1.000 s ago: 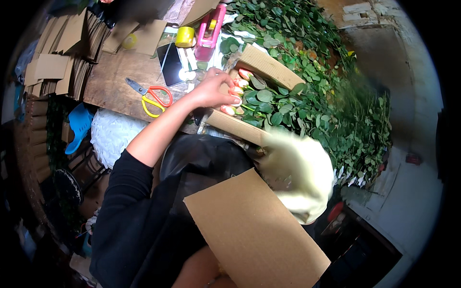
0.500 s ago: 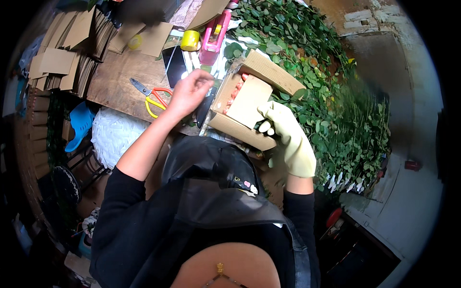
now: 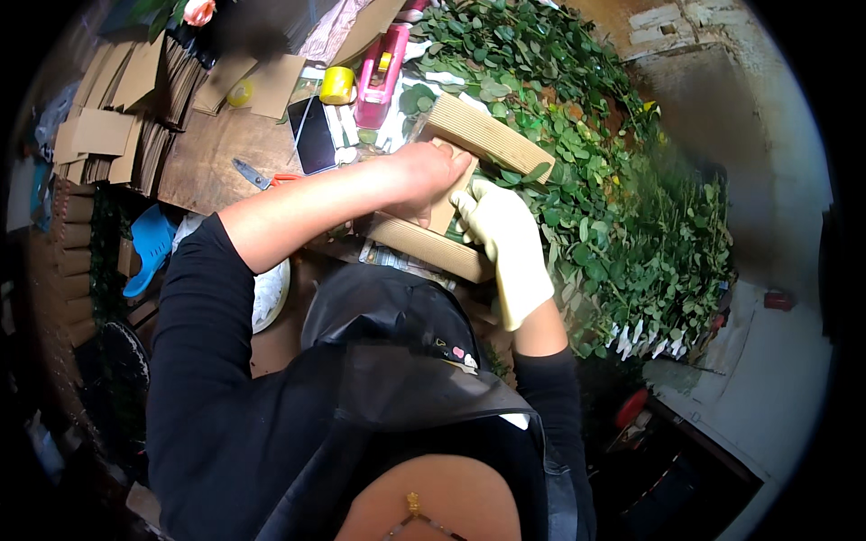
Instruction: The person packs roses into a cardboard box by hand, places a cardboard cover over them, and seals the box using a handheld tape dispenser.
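A flat cardboard piece (image 3: pixel 445 213) lies between two raised flaps of corrugated cardboard wrap (image 3: pixel 492 137). Bare, my left hand (image 3: pixel 431 178) reaches across from the left and grips this piece from above, its fingers bent over it. The pinkish-red flower heads seen earlier are now hidden beneath that hand. My right hand (image 3: pixel 505 230), in a pale yellow rubber glove, has its fingers curled at the piece's right edge, with green leaves and stems beside them. The near flap of the wrap (image 3: pixel 428 245) runs below both hands.
Leafy cut stems (image 3: pixel 613 207) pile up along the right. Beyond my hands stand a pink tape dispenser (image 3: pixel 381 77), a yellow tape roll (image 3: pixel 337 86) and a dark phone (image 3: pixel 312 135). Shears (image 3: pixel 257 176) lie partly behind my left forearm. Cardboard sheets (image 3: pixel 117 135) are stacked far left.
My left hand has moved right, from beside the wrap onto the cardboard piece, covering the flowers. The gloved hand stays at the piece's right side. The view has shifted slightly.
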Demonstrator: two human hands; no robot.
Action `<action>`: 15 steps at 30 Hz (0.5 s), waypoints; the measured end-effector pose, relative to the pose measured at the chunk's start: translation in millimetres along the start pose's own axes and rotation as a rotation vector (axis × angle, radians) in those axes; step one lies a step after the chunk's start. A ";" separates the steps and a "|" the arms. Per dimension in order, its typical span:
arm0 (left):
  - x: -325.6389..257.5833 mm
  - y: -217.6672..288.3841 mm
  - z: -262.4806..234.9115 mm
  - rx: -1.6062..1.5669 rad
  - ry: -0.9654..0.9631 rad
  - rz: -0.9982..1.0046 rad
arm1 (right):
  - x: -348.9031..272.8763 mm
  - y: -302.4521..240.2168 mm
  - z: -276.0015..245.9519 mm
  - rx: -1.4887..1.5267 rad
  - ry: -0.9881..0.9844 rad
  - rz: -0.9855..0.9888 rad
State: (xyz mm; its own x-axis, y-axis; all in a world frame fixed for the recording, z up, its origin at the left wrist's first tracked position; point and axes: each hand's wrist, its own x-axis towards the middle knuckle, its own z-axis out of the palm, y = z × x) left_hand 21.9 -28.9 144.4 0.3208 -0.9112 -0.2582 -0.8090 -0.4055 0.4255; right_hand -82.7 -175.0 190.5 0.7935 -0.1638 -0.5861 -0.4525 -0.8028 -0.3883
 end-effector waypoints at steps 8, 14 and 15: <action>15.4 -9.9 -5.4 -0.076 -0.154 -0.026 | -88.7 72.6 30.7 0.398 -0.541 0.155; 16.6 -7.6 -8.5 -0.053 -0.133 -0.028 | -73.2 84.5 102.3 0.747 0.176 -0.285; 15.7 -5.3 -9.6 -0.044 -0.116 -0.020 | -69.3 78.0 88.0 0.682 0.275 -0.589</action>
State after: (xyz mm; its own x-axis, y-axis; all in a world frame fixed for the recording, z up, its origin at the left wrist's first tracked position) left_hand 36.0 -41.8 146.4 0.2754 -0.8896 -0.3643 -0.7800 -0.4283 0.4563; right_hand -208.8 -175.8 138.2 0.9992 -0.0379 -0.0080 -0.0192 -0.3043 -0.9524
